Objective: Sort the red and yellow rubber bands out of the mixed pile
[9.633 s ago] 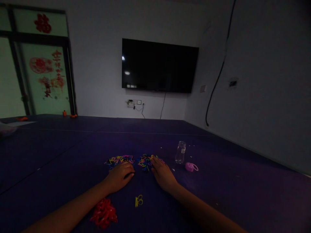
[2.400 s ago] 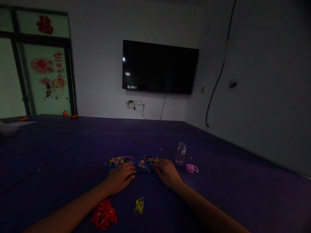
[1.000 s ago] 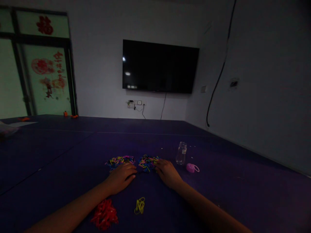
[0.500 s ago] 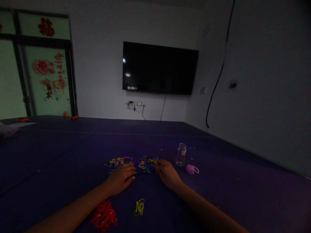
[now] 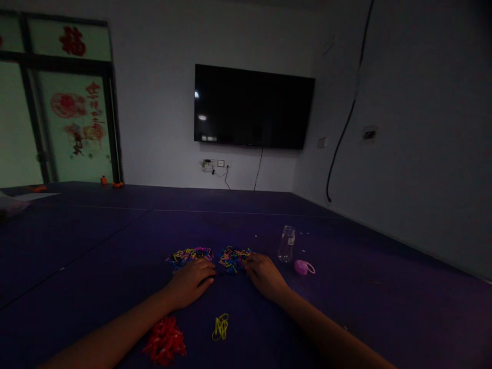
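Two mixed heaps of small coloured loops, which look like rubber bands, lie side by side on a dark purple surface. My left hand (image 5: 194, 279) rests palm down against the near side of the left heap (image 5: 190, 253), fingers stretched and thumb apart, covering part of it. At the right edge of the other heap (image 5: 231, 260), my right hand (image 5: 265, 274) has its fingers bent together into the loops; what they pinch, if anything, is hidden. Nearer to me sit a few yellow rubber bands (image 5: 220, 327). A pile of shiny red loops (image 5: 166, 341) lies beside my left forearm.
Right of my right hand, a clear bottle (image 5: 286, 247) stands uncapped, with a pink lid with a ring (image 5: 303, 267) beside it. White specks dot the purple surface (image 5: 346, 287). Orange objects (image 5: 117, 184) and a plastic bag (image 5: 11, 205) are at the far left.
My right hand has shifted very slightly left at the edge of the right heap. My left hand and the separate yellow and red loops stay in place.
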The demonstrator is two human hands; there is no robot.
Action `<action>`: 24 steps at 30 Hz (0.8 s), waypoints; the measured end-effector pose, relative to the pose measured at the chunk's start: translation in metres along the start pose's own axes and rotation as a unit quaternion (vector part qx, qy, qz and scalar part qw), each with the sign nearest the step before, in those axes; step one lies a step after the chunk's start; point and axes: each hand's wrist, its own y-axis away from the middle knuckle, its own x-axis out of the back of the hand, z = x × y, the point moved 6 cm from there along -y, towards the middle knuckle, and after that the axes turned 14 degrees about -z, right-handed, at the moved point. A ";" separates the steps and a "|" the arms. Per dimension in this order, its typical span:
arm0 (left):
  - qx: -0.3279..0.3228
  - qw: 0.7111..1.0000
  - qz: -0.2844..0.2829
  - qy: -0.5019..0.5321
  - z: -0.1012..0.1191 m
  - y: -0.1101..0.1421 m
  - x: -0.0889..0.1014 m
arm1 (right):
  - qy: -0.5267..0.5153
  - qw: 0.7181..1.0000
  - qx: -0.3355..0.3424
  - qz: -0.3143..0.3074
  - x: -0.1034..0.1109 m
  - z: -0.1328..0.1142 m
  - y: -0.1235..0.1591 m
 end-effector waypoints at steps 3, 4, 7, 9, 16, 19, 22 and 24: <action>-0.003 1.000 0.008 0.000 -0.001 0.001 0.000 | 0.000 1.000 0.004 0.004 0.000 0.000 0.000; -0.004 1.000 0.009 0.001 -0.001 0.001 -0.001 | -0.001 1.000 0.005 0.005 -0.001 0.001 0.000; -0.004 1.000 0.012 0.006 -0.002 0.001 -0.001 | -0.003 1.000 0.009 0.005 -0.002 0.002 -0.001; -0.003 1.000 0.014 0.007 -0.002 0.001 -0.001 | 0.001 1.000 0.013 0.007 -0.003 0.003 -0.001; -0.009 1.000 0.014 0.009 0.000 0.001 0.001 | 0.031 0.999 0.027 0.007 -0.005 0.003 -0.002; -0.009 1.000 0.011 0.007 0.000 0.001 0.000 | 0.036 0.999 0.022 0.005 -0.005 0.002 -0.002; -0.011 1.000 0.011 0.005 0.000 0.001 0.000 | 0.029 0.999 0.010 0.024 -0.003 0.003 -0.002; -0.012 1.000 0.012 0.004 0.000 0.001 0.001 | 0.009 0.999 0.011 0.049 -0.001 0.004 -0.001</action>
